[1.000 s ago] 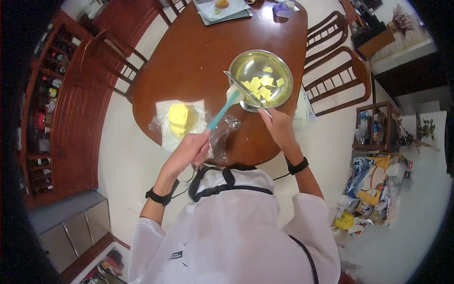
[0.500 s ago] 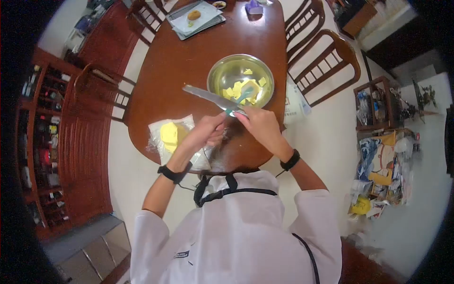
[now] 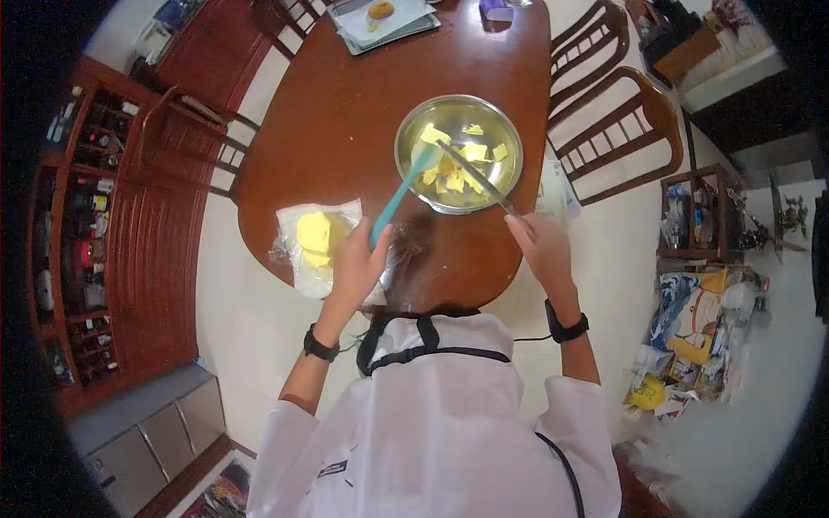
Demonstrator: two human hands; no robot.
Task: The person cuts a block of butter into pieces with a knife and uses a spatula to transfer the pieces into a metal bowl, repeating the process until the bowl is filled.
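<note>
My left hand is closed round the teal handle of a spatula, whose pale head reaches into the steel bowl. Gripped in my right hand is a long knife; its blade slants over the bowl and its tip is close to the spatula's head. Yellow pieces that look like butter lie in the bowl, with one chunk near the spatula head. Left of my left hand, a larger yellow block rests on an opened white wrapper.
The bowl stands near the right edge of the brown wooden table. At the far end are stacked trays with a round brown item and a purple packet. Wooden chairs line both sides.
My hands have moved apart. The knife has swung from pointing left to lying over the bowl, in my right hand. The spatula is now in my left hand, its handle toward me.
</note>
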